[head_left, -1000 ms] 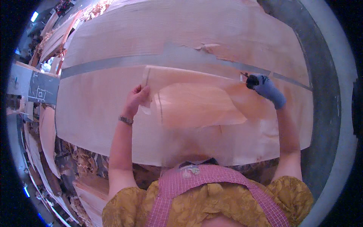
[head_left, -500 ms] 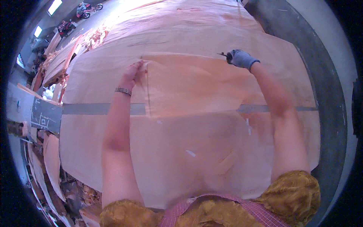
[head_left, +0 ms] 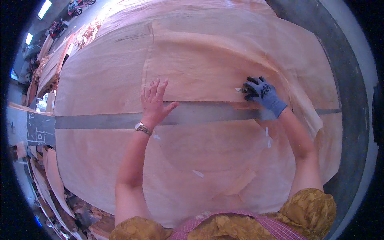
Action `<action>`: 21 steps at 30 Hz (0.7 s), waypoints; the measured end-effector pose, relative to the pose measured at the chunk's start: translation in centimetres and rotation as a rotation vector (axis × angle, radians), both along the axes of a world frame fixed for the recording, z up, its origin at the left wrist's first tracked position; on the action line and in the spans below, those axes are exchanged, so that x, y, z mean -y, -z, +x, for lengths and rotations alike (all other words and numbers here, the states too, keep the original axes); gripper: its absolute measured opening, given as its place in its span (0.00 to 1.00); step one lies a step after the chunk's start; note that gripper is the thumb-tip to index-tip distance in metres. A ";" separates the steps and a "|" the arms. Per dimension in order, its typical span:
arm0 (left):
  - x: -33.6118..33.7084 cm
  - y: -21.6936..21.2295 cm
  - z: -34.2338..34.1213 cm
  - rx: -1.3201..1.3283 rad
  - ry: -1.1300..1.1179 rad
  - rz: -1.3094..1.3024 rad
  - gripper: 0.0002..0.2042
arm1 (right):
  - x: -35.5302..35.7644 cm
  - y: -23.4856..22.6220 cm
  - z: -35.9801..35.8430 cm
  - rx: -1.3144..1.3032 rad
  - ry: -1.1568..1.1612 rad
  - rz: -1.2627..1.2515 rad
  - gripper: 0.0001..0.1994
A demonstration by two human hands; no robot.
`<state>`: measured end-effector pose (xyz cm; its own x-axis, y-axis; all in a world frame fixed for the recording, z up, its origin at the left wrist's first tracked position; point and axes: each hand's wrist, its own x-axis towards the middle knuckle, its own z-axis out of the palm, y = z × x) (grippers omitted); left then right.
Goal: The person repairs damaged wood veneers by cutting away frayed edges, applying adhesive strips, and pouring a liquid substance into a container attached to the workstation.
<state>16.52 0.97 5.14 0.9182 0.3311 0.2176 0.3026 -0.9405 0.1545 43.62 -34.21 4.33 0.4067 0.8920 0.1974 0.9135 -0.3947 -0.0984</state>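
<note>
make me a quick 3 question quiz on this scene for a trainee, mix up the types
1. True or false: the right hand wears a glove.
2. Multiple choice: the left hand is
a) clenched in a fist
b) spread open
c) gripping a pole
3. Fill in the colour: a ___ strip shows between the near sheet and the far sheet.

Key: 1. True; 2. b; 3. grey

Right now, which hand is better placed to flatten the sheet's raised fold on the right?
Probably the right hand: gloved, it is close to the fold, while the bare left hand is spread near the left edge of the sheet, farther away. Whether the right hand grips anything is unclear.
</note>
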 end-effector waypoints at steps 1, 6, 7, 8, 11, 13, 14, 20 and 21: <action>-0.1 0.6 -0.3 -0.015 -0.029 -0.013 0.45 | -0.2 -0.1 0.0 -0.028 -0.008 -0.033 0.14; -0.1 1.5 -0.4 -0.058 -0.085 -0.058 0.47 | -0.2 1.5 1.2 -0.136 -0.013 0.017 0.11; -0.1 1.4 -0.7 -0.083 -0.066 -0.066 0.47 | -0.5 1.4 1.2 -0.137 0.008 0.016 0.10; -0.2 1.2 -0.8 -0.108 -0.045 -0.074 0.47 | -0.9 1.3 1.2 -0.138 0.029 0.015 0.10; 0.2 0.6 -0.1 -0.090 -0.009 -0.071 0.43 | -0.6 1.3 3.1 -0.129 -0.050 0.079 0.11; -0.2 0.9 0.5 -0.008 0.005 -0.026 0.37 | -1.4 0.0 3.9 -0.161 -0.085 0.132 0.11; -0.7 1.4 0.9 0.055 0.022 0.016 0.33 | -1.4 -0.6 4.0 -0.176 -0.100 0.158 0.11; -2.3 3.5 0.0 0.170 0.077 0.237 0.14 | -1.6 -3.4 1.7 -0.326 -0.113 0.067 0.14; -1.9 3.8 0.0 0.196 0.093 0.276 0.12 | -1.8 -3.4 1.5 -0.354 -0.050 0.098 0.17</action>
